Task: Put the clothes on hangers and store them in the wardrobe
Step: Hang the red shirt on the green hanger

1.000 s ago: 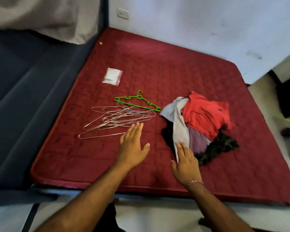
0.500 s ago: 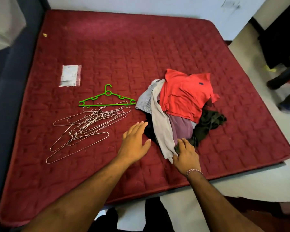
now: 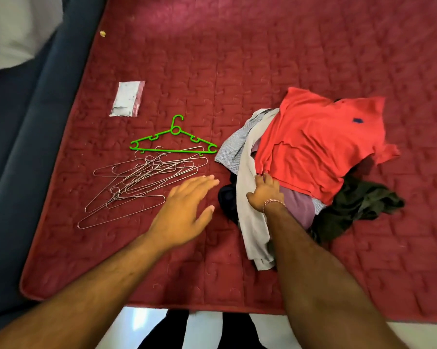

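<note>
Head view, I am seeing quilted maroon mattress (image 3: 262, 59) bearing all | heaped clothes (image 3: 313, 157), red shirt (image 3: 318, 144) topping | right hand (image 3: 265, 192) lying on heap, fingertips pinching shirt hem | left hand (image 3: 184, 210) hovering flat, fingers straight, holding nothing, between heap and tangled wire hangers (image 3: 142, 180) | green plastic hanger (image 3: 173, 143) lying beyond.

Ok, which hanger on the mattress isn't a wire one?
The green plastic hanger, lying at the far edge of the tangled wire hangers; the rest are thin bare metal.
</note>
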Tool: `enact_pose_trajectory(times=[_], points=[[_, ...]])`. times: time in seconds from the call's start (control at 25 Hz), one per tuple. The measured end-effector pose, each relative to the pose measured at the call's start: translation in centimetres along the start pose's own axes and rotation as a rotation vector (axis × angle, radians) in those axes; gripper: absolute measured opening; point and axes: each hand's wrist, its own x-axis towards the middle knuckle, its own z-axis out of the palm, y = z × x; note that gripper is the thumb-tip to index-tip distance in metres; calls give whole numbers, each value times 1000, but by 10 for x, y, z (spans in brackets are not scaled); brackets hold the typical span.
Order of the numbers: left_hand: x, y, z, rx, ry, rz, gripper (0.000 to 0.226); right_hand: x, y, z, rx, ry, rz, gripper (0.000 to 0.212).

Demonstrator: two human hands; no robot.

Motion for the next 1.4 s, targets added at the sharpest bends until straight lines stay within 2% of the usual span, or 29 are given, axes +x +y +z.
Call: enact_pose_trajectory(times=[0.12,0.2,0.28,0.36,0.44,0.52,0.6,0.64,0.76,0.84,0.92,0.96,1.04,1.12,1.2,1.28,1.4], points=[[-2,2,0,21,13,-40,59,39,7,4,-34,-76,5,80],[-13,5,4,74,-49,2,58,60,14,5,31,-119,75,82],[-25,3,11,99,-122,37,57,78,23,6,85,-123,60,83],[-33,-4,23,60,-152,-9,53,81,26,3,303,-49,-41,68],[-32,-8,39,-160,-117,-151,42,60,20,-7,783,-27,-107,39],[-15,-7,54,-592,-29,-486,25,22,14,-25,1125,-118,-158,33],[13,-10,62,-945,-32,-871,22,-20,12,-36,1179,-240,-242,36],[26,-12,65,-1063,-100,-979,28,-41,14,-37,1170,-287,-282,36],[57,-8,72,-1227,-296,-1045,44,-102,11,-40,1205,-447,-374,35],[62,2,84,-1242,-359,-957,34,-132,7,-35,1098,-597,-428,31],[51,12,97,-1159,-355,-828,13,-145,9,-20,931,-723,-473,24],[40,11,102,-1091,-333,-797,5,-146,12,-11,902,-734,-463,20],[12,-3,107,-1014,-267,-790,5,-140,23,7,968,-568,-342,21],[-14,-31,101,-904,-219,-809,5,-123,41,25,1064,-264,-46,25],[-36,-63,87,-722,-259,-821,11,-99,62,43,1041,-41,239,18],[-63,-98,72,-525,-370,-856,12,-79,78,54,882,26,388,13],[-115,-146,45,-91,-531,-1075,14,-63,83,51,692,70,385,33]])
